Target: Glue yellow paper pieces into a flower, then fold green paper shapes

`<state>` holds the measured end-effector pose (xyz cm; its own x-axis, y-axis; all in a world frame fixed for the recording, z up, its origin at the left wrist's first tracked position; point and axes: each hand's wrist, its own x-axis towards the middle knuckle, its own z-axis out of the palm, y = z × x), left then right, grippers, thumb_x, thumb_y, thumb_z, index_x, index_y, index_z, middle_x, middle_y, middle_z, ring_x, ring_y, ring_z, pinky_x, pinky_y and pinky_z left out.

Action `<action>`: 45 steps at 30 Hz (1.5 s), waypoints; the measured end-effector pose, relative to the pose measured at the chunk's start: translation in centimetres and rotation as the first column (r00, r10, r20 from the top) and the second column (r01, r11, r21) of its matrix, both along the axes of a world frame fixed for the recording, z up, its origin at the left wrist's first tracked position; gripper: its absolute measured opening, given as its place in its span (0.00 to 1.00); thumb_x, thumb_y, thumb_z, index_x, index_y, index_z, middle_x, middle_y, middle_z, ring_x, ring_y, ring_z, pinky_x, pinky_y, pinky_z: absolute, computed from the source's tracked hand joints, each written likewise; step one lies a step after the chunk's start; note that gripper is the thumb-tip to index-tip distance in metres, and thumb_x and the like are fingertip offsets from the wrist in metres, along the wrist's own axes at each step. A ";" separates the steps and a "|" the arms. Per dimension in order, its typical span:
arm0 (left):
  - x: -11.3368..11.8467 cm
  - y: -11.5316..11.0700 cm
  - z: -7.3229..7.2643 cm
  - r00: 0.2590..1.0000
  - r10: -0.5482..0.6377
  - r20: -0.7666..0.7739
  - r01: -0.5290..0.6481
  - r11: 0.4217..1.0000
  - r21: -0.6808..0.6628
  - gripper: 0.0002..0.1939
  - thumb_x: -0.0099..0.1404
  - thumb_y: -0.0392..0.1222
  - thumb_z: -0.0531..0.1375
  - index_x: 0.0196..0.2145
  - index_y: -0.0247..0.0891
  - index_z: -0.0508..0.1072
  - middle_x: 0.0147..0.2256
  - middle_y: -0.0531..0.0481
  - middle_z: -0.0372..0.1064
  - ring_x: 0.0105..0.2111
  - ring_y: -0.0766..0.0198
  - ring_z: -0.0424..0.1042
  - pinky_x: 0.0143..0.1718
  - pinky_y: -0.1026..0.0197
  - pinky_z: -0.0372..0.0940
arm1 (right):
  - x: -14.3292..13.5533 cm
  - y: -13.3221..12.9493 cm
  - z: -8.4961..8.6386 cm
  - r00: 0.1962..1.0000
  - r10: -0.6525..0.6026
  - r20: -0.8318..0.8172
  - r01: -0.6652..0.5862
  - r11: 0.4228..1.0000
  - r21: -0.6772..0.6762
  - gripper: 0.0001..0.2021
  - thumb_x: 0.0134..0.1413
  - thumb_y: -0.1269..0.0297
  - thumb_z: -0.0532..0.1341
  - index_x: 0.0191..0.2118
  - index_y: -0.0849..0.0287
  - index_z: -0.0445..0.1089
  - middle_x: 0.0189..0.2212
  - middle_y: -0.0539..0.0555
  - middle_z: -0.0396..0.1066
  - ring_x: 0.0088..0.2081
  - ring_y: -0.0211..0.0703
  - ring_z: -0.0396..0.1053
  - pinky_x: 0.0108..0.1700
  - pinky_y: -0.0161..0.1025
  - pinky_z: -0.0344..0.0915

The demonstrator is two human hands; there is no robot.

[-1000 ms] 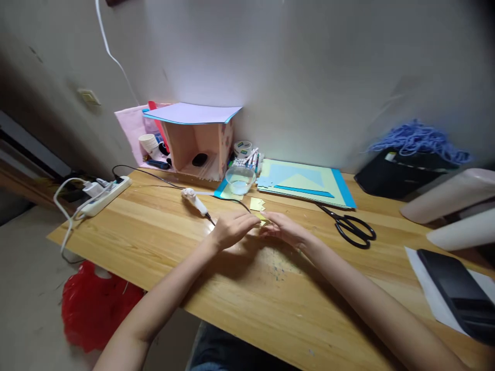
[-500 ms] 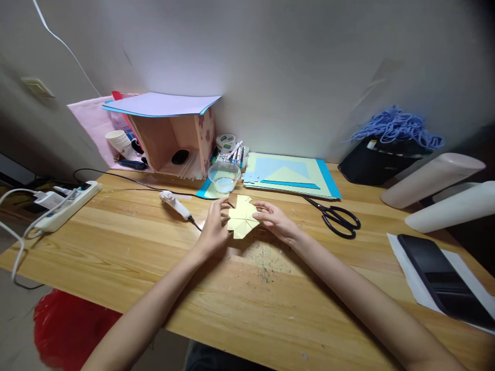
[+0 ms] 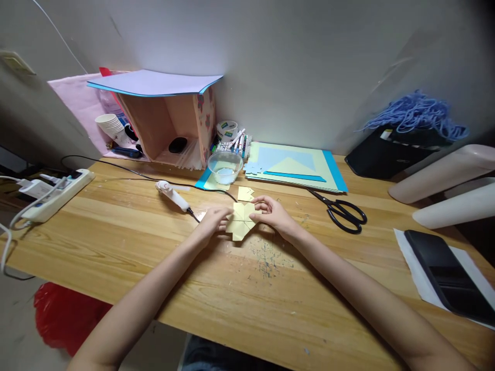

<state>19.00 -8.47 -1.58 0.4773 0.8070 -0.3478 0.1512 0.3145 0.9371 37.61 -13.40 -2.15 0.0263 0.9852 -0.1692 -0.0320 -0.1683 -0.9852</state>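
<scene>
A creased pale yellow paper piece (image 3: 242, 221) with notched edges is between my two hands, a little above or on the wooden table. My left hand (image 3: 215, 222) has its fingers closed at the paper's left edge. On the other side, my right hand (image 3: 273, 214) pinches the right edge between thumb and fingers. Just behind lies a smaller yellow paper scrap (image 3: 245, 194) with a jagged edge. A white glue gun (image 3: 172, 196) with a black cord rests to the left of my left hand.
Black scissors (image 3: 342, 214) lie to the right. Behind are a clear bowl (image 3: 225, 167), coloured paper sheets (image 3: 296, 167) and an open pink box (image 3: 166, 123). A power strip (image 3: 60, 196) sits far left, a black phone (image 3: 448, 273) far right.
The view has shifted slightly. The held paper now shows apart from the small scrap behind it, and my left hand has moved a little lower along its left edge.
</scene>
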 end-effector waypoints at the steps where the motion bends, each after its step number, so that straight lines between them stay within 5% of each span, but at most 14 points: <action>1: 0.0 -0.2 0.1 0.999 -0.040 -0.024 0.040 0.999 0.006 0.17 0.49 0.49 0.60 0.31 0.31 0.74 0.26 0.44 0.71 0.26 0.62 0.70 0.26 0.63 0.65 | 0.0 -0.1 0.1 1.000 0.015 0.006 -0.015 1.000 0.008 0.21 0.34 0.67 0.65 0.39 0.60 0.60 0.30 0.50 0.63 0.32 0.36 0.65 0.36 0.37 0.64; 9: 0.0 -0.5 -0.1 0.982 -0.171 -0.077 0.171 0.985 -0.011 0.18 0.44 0.48 0.65 0.31 0.31 0.75 0.27 0.45 0.72 0.23 0.66 0.67 0.21 0.68 0.57 | -0.5 -0.4 0.6 0.997 0.066 0.027 -0.067 0.996 0.064 0.18 0.34 0.67 0.66 0.36 0.59 0.62 0.32 0.51 0.66 0.34 0.37 0.66 0.38 0.38 0.65; 13: 0.2 -0.6 -0.1 0.992 -0.105 -0.073 0.106 0.994 0.019 0.19 0.44 0.47 0.65 0.32 0.31 0.75 0.28 0.45 0.72 0.24 0.66 0.67 0.21 0.68 0.57 | -0.7 -0.6 0.5 0.997 0.040 0.070 -0.043 0.998 0.042 0.19 0.36 0.63 0.66 0.37 0.60 0.63 0.34 0.53 0.68 0.33 0.38 0.67 0.36 0.37 0.66; 19: 0.6 -1.4 0.5 0.999 -0.022 0.031 0.019 0.994 0.103 0.20 0.47 0.47 0.64 0.36 0.31 0.74 0.33 0.45 0.72 0.29 0.63 0.69 0.29 0.65 0.62 | -1.2 -1.1 0.5 0.971 0.234 0.053 -0.232 0.972 -0.040 0.15 0.40 0.57 0.64 0.31 0.64 0.69 0.24 0.53 0.70 0.22 0.36 0.66 0.25 0.34 0.64; 29: 0.6 -1.0 -0.2 0.995 0.100 -0.024 -0.092 0.970 0.224 0.18 0.45 0.47 0.64 0.32 0.31 0.76 0.30 0.47 0.73 0.27 0.64 0.69 0.27 0.66 0.61 | -0.9 -0.9 0.4 0.983 0.182 0.025 -0.179 0.981 -0.074 0.12 0.41 0.58 0.63 0.26 0.64 0.70 0.22 0.51 0.69 0.24 0.33 0.66 0.29 0.33 0.64; 35: 0.7 -1.1 -0.4 0.988 0.154 0.000 -0.151 0.965 0.213 0.18 0.46 0.47 0.64 0.32 0.30 0.75 0.31 0.46 0.73 0.27 0.65 0.68 0.26 0.67 0.61 | -0.7 -0.6 0.5 0.983 0.182 0.020 -0.179 0.980 -0.081 0.12 0.44 0.57 0.61 0.27 0.64 0.69 0.22 0.52 0.69 0.24 0.35 0.68 0.30 0.35 0.65; 45: 1.0 -2.0 0.0 0.997 0.071 0.043 -0.073 0.997 0.039 0.16 0.46 0.46 0.64 0.30 0.30 0.74 0.27 0.47 0.72 0.25 0.65 0.68 0.25 0.66 0.62 | -1.0 -1.1 0.9 0.977 0.212 0.025 -0.212 0.977 0.005 0.13 0.40 0.62 0.64 0.35 0.64 0.71 0.27 0.54 0.71 0.26 0.37 0.68 0.26 0.34 0.64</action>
